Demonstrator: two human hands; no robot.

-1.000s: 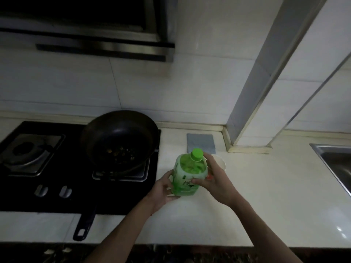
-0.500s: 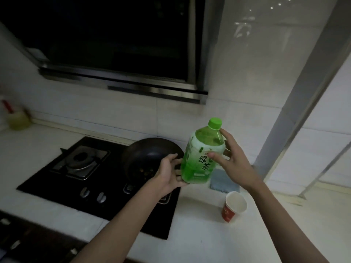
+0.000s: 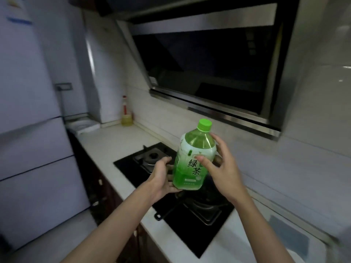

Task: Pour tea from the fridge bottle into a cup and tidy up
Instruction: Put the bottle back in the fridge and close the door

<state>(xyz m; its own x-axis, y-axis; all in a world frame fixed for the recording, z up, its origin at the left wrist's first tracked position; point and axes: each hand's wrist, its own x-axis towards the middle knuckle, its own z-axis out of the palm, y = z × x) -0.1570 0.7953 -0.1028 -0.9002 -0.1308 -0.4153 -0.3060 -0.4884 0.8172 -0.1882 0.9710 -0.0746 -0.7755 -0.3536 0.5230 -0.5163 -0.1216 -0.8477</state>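
The green tea bottle (image 3: 193,158), capped in green and partly full, is held upright in the air above the black gas hob (image 3: 171,202). My left hand (image 3: 161,177) cups its base and lower left side. On the bottle's right side rests my right hand (image 3: 220,168), fingers spread around it and thumb across the label. The white fridge (image 3: 32,114) fills the left of the view with its doors shut. The cup is out of view.
A range hood (image 3: 209,59) hangs over the hob. A pan handle (image 3: 167,211) juts from under the bottle. A yellow oil bottle (image 3: 126,118) and a white dish (image 3: 83,126) stand at the far end of the white counter (image 3: 117,145), beside the fridge.
The view has swung left, away from the cup and toward the fridge. The bottle, lifted off the counter a second ago, stays upright between both hands and moved left with them.
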